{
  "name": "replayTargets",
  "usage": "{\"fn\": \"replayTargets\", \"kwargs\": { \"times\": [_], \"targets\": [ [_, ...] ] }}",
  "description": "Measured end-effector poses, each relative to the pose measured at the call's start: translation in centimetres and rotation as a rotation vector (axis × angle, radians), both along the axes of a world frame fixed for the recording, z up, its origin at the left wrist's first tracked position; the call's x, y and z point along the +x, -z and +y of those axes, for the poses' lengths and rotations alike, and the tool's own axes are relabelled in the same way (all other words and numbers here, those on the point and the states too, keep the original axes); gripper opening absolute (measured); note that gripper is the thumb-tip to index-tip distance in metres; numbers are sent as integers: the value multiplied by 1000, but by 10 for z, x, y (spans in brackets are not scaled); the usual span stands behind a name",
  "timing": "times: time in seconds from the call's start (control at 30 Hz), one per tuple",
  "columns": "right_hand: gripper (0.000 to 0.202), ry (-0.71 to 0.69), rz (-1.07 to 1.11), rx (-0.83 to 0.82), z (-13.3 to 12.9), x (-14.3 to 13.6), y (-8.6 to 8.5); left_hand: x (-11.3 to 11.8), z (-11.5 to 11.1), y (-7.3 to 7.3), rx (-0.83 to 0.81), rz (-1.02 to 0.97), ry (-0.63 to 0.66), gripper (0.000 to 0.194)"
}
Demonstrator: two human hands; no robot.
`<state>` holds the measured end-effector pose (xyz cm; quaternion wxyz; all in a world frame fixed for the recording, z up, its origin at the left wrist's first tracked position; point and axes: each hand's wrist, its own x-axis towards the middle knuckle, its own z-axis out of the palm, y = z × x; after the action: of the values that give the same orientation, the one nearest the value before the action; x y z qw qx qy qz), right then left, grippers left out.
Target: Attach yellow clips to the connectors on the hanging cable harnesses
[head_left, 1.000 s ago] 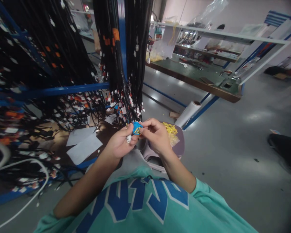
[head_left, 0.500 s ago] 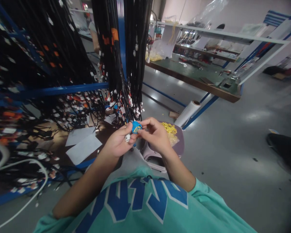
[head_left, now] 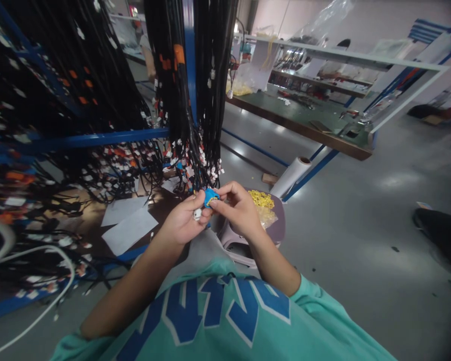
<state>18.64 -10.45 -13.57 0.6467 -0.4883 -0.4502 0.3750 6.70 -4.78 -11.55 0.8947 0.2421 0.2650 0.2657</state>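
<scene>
A blue connector (head_left: 210, 196) with a yellow part in its face sits between my two hands, in front of the hanging cable bundle (head_left: 201, 170). My left hand (head_left: 184, 218) grips the connector from the left with thumb and fingers. Beside its fingers a small white connector (head_left: 197, 214) rests against them. My right hand (head_left: 238, 208) pinches the blue connector's right side, its thumb at the yellow part. Right of my right hand, several yellow pieces (head_left: 262, 200) lie on a mauve stool (head_left: 280, 225), partly in a clear bag.
Black cable harnesses (head_left: 113, 65) hang from a blue rack (head_left: 135, 134) at the left and centre. White papers (head_left: 131, 233) lie below them. A green-topped workbench (head_left: 296, 108) stands at the back right, with a white roll (head_left: 291, 178) leaning near it.
The blue connector has tilted slightly between my fingers, so less of its yellow face shows. Both hands have kept their hold and barely moved.
</scene>
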Motion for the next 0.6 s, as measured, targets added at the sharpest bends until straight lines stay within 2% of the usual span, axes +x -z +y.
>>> {"fn": "replayTargets", "kwargs": {
  "times": [0.1,0.2,0.43,0.6],
  "targets": [
    [20,97,-9,58,1,-5,0,0,0,4,23,2,-21,22],
    [20,119,32,85,2,-7,2,0,0,6,81,27,-40,16],
    [28,-159,103,17,0,9,7,-3,0,5,135,58,29,14],
    [33,-149,-50,102,-5,27,11,-4,-7,7,405,87,49,27]
  ]
}}
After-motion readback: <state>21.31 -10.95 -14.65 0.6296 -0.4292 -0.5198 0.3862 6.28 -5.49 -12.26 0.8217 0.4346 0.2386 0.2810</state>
